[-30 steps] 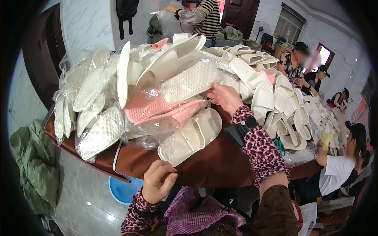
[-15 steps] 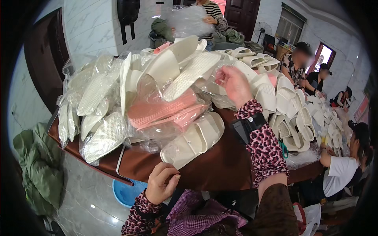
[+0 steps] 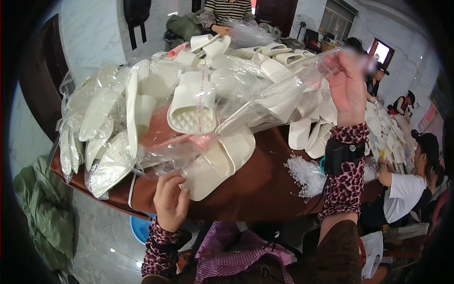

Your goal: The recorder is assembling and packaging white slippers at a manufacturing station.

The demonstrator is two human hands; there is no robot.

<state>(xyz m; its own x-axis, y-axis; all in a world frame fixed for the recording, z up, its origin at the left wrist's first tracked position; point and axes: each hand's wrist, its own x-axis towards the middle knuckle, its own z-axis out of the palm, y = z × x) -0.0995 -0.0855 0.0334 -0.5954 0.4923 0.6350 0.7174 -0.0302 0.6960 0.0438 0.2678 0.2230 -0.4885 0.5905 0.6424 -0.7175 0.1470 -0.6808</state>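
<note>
**At a brown-covered table (image 3: 255, 199), your right hand (image 3: 347, 85) pinches a clear plastic bag (image 3: 283, 92) beside heaped slippers**

Take the cream slipper (image 3: 208, 173) as your landmark: it lies at the near side of the table, its strap at the end farther from you. Beyond it and to its right, your right hand is raised, its fingers closed on one end of the clear plastic bag. The film slants from there down toward the landmark, over pale slippers; which of them lie inside it, you cannot tell.

Just left of the landmark's near end is your left hand (image 3: 171, 199), its fingers loosely curled, with a narrow gap to the thumb and nothing seen between them. Whether it touches the sole is unclear.

Directly behind the landmark, a white slipper (image 3: 184, 99) shows its strap and quilted insole, with red-printed film over it. Pink slippers (image 3: 155, 127) in plastic lie behind and left of the landmark; farther left are bagged white slippers (image 3: 111, 175).

Right of the landmark sits a small mound of clear plastic bits (image 3: 306, 177). Well beyond it stands a person in a striped top (image 3: 231, 10); far to its right is a person in a white shirt (image 3: 402, 203).
</note>
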